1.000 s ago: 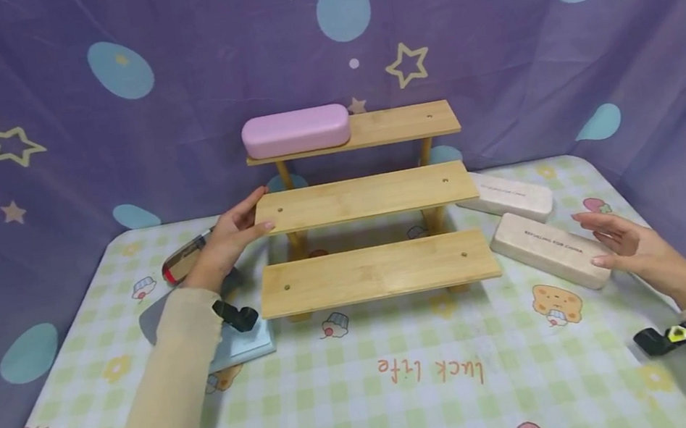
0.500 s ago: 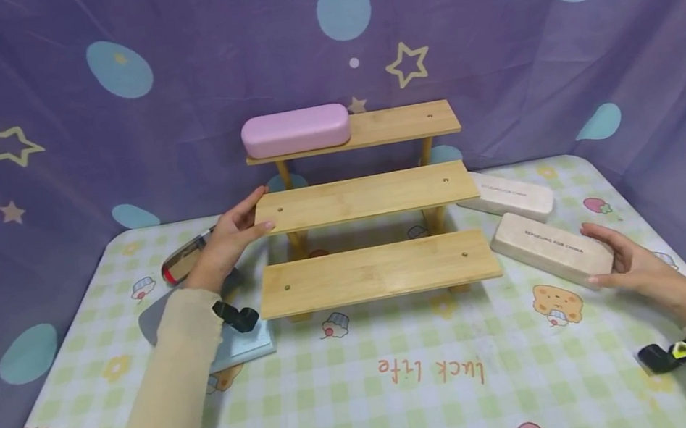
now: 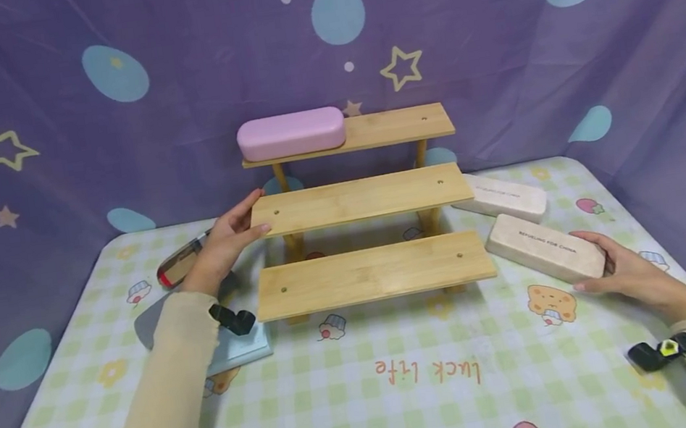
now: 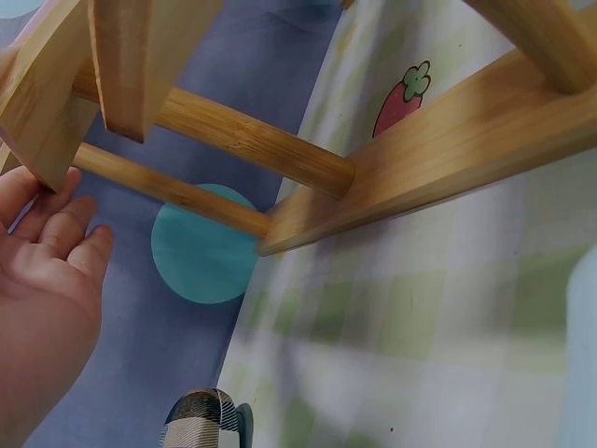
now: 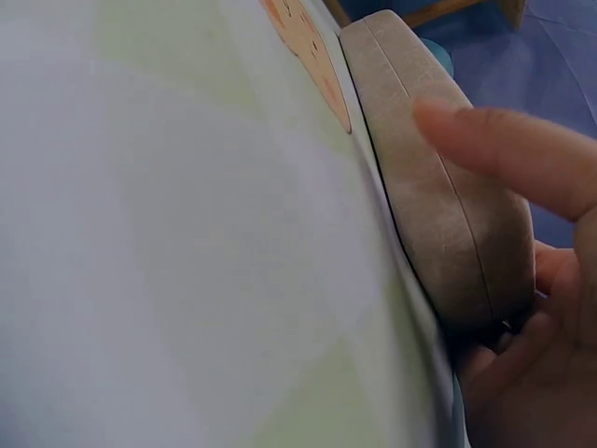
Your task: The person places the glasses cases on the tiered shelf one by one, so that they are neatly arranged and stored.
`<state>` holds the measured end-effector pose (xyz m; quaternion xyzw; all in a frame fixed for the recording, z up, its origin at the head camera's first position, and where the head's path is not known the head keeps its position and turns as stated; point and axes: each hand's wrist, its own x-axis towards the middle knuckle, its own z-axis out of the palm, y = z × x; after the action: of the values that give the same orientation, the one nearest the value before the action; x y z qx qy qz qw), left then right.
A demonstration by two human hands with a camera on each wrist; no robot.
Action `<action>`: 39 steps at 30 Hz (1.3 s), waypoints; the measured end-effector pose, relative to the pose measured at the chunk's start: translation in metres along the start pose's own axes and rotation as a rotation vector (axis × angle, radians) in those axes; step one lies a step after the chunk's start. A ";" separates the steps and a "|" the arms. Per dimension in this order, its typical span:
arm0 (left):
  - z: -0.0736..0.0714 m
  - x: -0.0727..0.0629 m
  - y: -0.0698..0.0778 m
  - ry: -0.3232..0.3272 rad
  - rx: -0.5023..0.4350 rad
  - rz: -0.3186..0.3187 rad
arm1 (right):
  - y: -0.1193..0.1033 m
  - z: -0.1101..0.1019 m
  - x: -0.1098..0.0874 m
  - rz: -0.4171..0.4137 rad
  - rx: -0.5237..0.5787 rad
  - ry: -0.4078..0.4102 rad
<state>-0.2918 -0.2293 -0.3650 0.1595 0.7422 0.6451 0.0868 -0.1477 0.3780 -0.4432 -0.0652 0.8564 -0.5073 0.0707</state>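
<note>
Front case [image 3: 536,253] is gripped across its near end by the half-curled right hand [image 3: 644,281], its length slanting forward-left.

Three-tier wooden shelf [image 3: 361,200]: front passable. Its right side obstructed by two beige hard cases [image 3: 544,246]; middle left end by left hand [image 3: 223,251].

Was a table [image 3: 319,422] spread with green-checked cloth.
Bore a stepped wooden shelf [image 3: 361,200], topped far-left with a pink case [image 3: 291,134]; at right, a printed pale case [image 3: 544,248] and, farther, its twin [image 3: 505,197]; at left, a red-ended case [image 3: 181,266], grey item [image 3: 150,318], light-blue box [image 3: 243,346].
</note>
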 end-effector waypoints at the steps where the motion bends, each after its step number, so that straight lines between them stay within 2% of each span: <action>1: 0.000 0.000 0.000 -0.001 -0.002 0.000 | 0.000 0.001 0.000 0.003 -0.020 0.014; 11: -0.001 0.000 -0.002 0.001 -0.002 0.008 | -0.001 0.002 0.002 0.027 -0.106 0.101; 21: -0.001 -0.002 -0.001 0.005 0.000 0.010 | 0.002 -0.001 0.000 0.023 0.008 0.097; 29: 0.002 -0.002 0.003 0.008 0.016 -0.013 | 0.002 -0.006 0.001 -0.003 0.028 0.095; 33: 0.003 -0.002 0.004 0.016 0.021 -0.013 | -0.001 -0.010 0.003 -0.069 0.070 0.066; 39: 0.003 -0.002 0.005 0.020 0.029 -0.008 | -0.007 -0.020 0.009 -0.228 0.295 0.011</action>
<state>-0.2881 -0.2267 -0.3609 0.1513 0.7528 0.6357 0.0794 -0.1597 0.3901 -0.4279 -0.1479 0.7603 -0.6322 0.0171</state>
